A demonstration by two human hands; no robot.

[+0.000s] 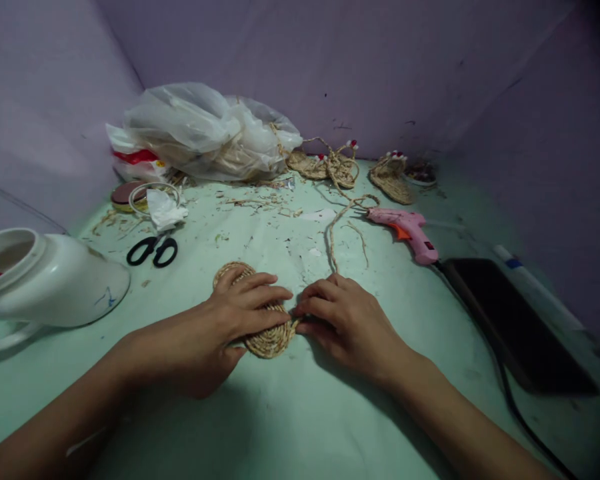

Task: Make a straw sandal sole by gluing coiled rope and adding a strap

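The left hand (219, 312) lies spread over the tan, oblong, coiled straw piece (270, 343), toward seven o'clock on the pale green table (280, 427). The right hand (349, 321) pinches tan, twisted straw cord (331, 241) at its three-o'clock edge. Apparent step: edging; next move calls for snug tension.

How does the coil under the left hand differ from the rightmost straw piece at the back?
The coil lies under the left hand; the back piece is untouched. The coil shows no decoration in view; the back piece bears red and white bits. Both are straw-coloured.
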